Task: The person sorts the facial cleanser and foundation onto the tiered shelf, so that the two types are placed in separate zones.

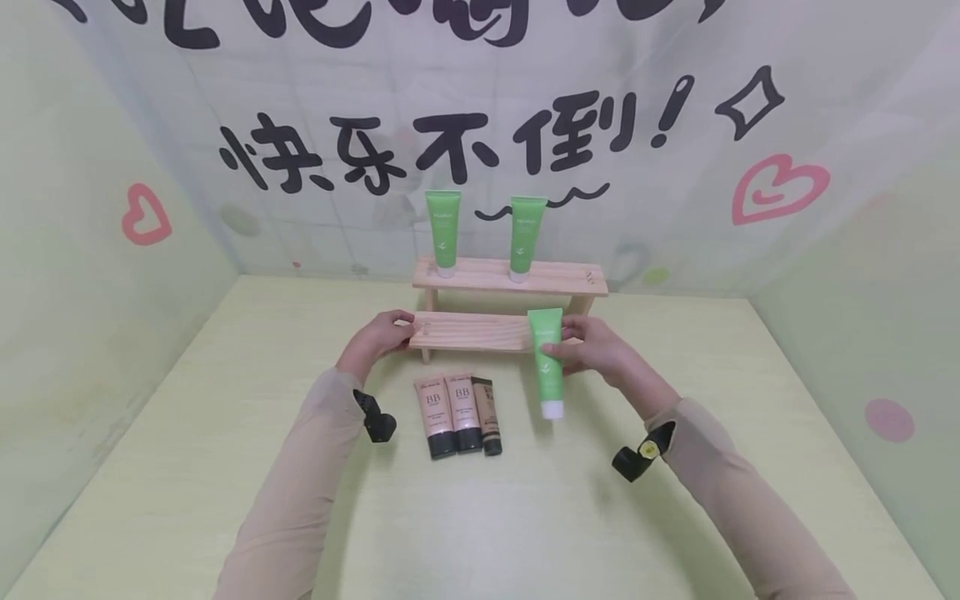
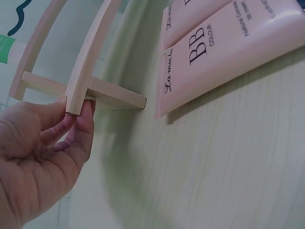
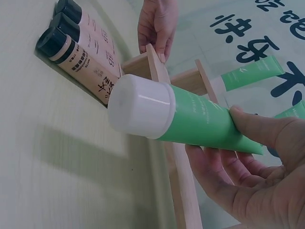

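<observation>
A two-step wooden rack (image 1: 480, 332) stands near the back wall. My left hand (image 1: 387, 332) pinches the left end of its lower shelf (image 2: 78, 90) between thumb and fingers. In my right hand (image 1: 592, 346) is a green squeeze tube (image 1: 547, 367), white cap downward, held in front of the lower shelf's right end. The right wrist view shows thumb and fingers around that tube (image 3: 205, 119). Two more green tubes (image 1: 444, 233) (image 1: 527, 237) stand on their caps on the upper shelf (image 1: 483, 275).
Two pink BB cream tubes (image 1: 435, 415) (image 1: 463, 411) and a narrower tan tube (image 1: 487, 415) with a dark cap lie side by side on the pale table (image 1: 480, 525), in front of the rack. A printed cloth wall (image 1: 337, 233) rises behind it.
</observation>
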{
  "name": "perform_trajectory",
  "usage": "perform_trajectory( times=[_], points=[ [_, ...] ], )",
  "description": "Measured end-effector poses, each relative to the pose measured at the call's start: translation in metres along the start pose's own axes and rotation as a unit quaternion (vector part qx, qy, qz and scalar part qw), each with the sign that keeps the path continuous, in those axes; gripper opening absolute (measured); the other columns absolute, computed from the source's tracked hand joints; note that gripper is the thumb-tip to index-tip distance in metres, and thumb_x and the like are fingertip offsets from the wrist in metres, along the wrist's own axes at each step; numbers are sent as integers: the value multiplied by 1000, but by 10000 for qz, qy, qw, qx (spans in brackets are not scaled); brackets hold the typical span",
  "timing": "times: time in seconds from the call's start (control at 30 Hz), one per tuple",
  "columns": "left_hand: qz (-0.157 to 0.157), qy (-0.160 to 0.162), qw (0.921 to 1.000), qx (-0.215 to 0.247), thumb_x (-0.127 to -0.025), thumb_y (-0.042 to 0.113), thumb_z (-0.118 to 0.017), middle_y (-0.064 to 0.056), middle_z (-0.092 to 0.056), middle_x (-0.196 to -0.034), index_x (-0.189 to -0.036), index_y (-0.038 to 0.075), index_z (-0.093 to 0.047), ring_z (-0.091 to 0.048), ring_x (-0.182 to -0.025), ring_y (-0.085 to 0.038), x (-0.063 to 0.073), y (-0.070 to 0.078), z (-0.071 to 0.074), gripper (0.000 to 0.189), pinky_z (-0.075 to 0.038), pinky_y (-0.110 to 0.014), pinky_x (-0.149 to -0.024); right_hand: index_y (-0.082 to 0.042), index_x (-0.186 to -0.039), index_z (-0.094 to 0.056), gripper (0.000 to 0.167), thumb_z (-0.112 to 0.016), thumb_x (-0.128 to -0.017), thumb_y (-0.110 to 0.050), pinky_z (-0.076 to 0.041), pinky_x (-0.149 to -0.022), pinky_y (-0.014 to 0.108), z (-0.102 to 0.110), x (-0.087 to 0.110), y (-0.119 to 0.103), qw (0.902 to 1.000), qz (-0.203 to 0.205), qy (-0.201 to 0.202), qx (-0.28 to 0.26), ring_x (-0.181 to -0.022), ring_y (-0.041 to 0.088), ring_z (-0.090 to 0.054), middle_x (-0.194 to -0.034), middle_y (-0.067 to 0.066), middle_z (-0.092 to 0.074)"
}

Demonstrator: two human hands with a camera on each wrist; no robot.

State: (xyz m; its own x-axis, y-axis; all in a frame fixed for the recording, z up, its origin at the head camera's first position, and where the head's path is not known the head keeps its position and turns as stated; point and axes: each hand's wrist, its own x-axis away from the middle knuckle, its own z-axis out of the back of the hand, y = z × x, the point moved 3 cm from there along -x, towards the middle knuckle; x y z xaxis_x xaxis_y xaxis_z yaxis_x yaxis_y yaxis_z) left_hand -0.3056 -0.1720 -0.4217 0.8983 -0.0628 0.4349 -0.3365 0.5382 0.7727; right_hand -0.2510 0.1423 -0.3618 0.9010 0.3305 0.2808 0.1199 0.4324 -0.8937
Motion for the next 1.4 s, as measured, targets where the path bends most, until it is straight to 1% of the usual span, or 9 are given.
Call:
perform_trajectory(
  times=[0.07, 0.27, 0.37, 0.5, 0.63, 0.87, 1.0, 1.17, 1.4],
  points=[
    [10, -2, 10000, 16, -97, 19, -42, -17, -47, -127, -136, 5, -38, -52, -94, -15, 0, 0, 0, 42, -46, -24, -82, 11, -130, -34, 61, -65, -84, -13, -56, -72, 34, 3, 1, -1, 10000, -16, 36, 8, -78, 16, -62, -119, 25, -47],
    [23, -7, 10000, 0, -97, 19, -41, -17, -47, -127, -136, 5, -37, -52, -92, -14, 2, 1, 0, 42, -46, -23, -81, 13, -128, -35, 69, -70, -80, -22, -56, -72, 37, 12, 4, -6, 9996, 136, 113, 201, -80, 17, -62, -114, 22, -50],
    [16, -12, 10000, -13, -96, 19, -41, -17, -47, -127, -136, 5, -37, -51, -91, -14, 2, 2, 0, 42, -46, -23, -80, 12, -128, -35, 63, -67, -82, -17, -56, -73, 37, 17, 2, -7, 9996, 73, 198, 207, -85, 21, -61, -117, 23, -49],
    [27, -37, 10000, 20, -96, 19, -42, -17, -46, -128, -137, 5, -37, -51, -90, -13, 1, 2, 1, 43, -45, -23, -79, 9, -130, -35, 56, -62, -85, -11, -55, -76, 37, 23, -2, -8, 9993, -50, 268, 245, -91, 21, -57, -122, 23, -46],
    [50, -25, 10000, 24, -96, 19, -42, -16, -47, -126, -136, 5, -37, -51, -89, -13, 1, 3, 1, 43, -45, -23, -79, 8, -132, -34, 57, -62, -86, -10, -55, -77, 36, 28, -1, -12, 9990, -35, 325, 297, -90, 19, -57, -122, 22, -45],
    [96, -14, 9999, -52, -96, 18, -42, -15, -48, -123, -136, 5, -38, -51, -88, -13, 1, 3, 0, 42, -45, -22, -76, 8, -129, -35, 53, -61, -86, -9, -56, -75, 35, 35, -1, -18, 9982, 5, 521, 309, -85, 15, -57, -120, 21, -45],
    [167, -2, 9999, 22, -96, 20, -43, -13, -49, -119, -136, 6, -39, -51, -87, -13, 1, 2, 0, 42, -45, -22, -77, 8, -128, -36, 51, -61, -86, -8, -56, -74, 34, 38, -3, -19, 9979, 65, 563, 310, -84, 14, -57, -120, 22, -46],
    [140, -19, 9998, 163, -96, 19, -44, -12, -48, -116, -136, 5, -38, -51, -83, -11, 2, 3, -1, 42, -46, -23, -78, 7, -130, -35, 54, -61, -85, -8, -56, -75, 34, 43, -6, -22, 9971, 164, 688, 268, -83, 12, -56, -120, 22, -46],
    [90, -12, 9998, 180, -97, 18, -42, -14, -48, -118, -137, 5, -37, -51, -82, -10, 3, 3, 0, 42, -46, -23, -78, 5, -133, -33, 57, -62, -86, -11, -55, -77, 35, 53, -10, -27, 9959, 155, 853, 251, -89, 16, -56, -126, 23, -44]
  ],
)
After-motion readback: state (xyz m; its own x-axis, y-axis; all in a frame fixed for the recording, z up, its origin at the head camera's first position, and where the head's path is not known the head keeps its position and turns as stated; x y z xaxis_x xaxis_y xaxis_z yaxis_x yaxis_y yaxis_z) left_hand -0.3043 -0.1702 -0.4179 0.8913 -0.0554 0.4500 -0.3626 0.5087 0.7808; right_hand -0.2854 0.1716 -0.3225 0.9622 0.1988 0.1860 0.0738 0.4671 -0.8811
